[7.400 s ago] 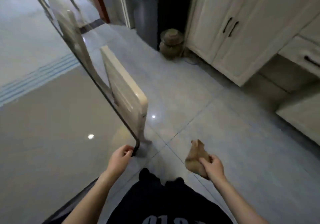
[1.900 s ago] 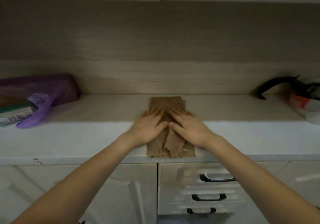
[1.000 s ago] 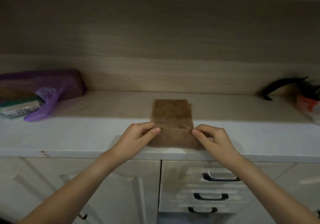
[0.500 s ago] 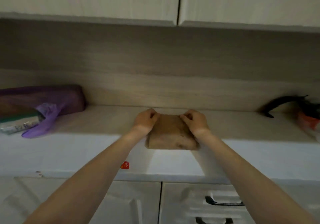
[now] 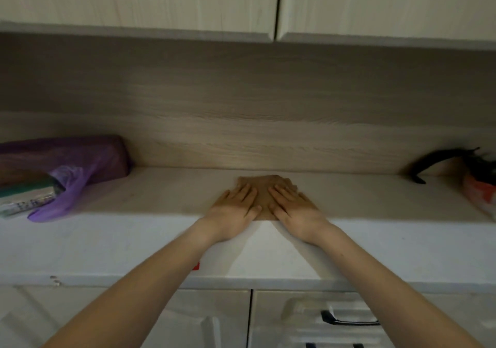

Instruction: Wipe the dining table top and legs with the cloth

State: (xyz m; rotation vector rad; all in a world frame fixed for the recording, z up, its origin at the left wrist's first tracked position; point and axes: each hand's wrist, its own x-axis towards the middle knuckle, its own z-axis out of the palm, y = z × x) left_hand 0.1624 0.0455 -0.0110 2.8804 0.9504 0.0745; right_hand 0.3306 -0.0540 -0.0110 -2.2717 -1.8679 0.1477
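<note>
A folded brown cloth (image 5: 262, 192) lies flat on a white countertop (image 5: 134, 235), in the middle of the view. My left hand (image 5: 234, 208) and my right hand (image 5: 294, 205) both rest palm down on the cloth, fingers spread, pressing it against the counter. The hands cover most of the cloth; only its far edge and a strip between the hands show. The dining table is out of view.
A purple plastic bag (image 5: 67, 170) with boxes in it sits at the counter's left end. A black-handled object with a red and white bag (image 5: 480, 186) is at the right end. Wall cabinets (image 5: 139, 1) hang above; drawers with black handles (image 5: 349, 320) are below.
Half a second ago both hands pinched the cloth's far corners, folding it over. Now the hands lie flat on the folded cloth, pressing it down.
</note>
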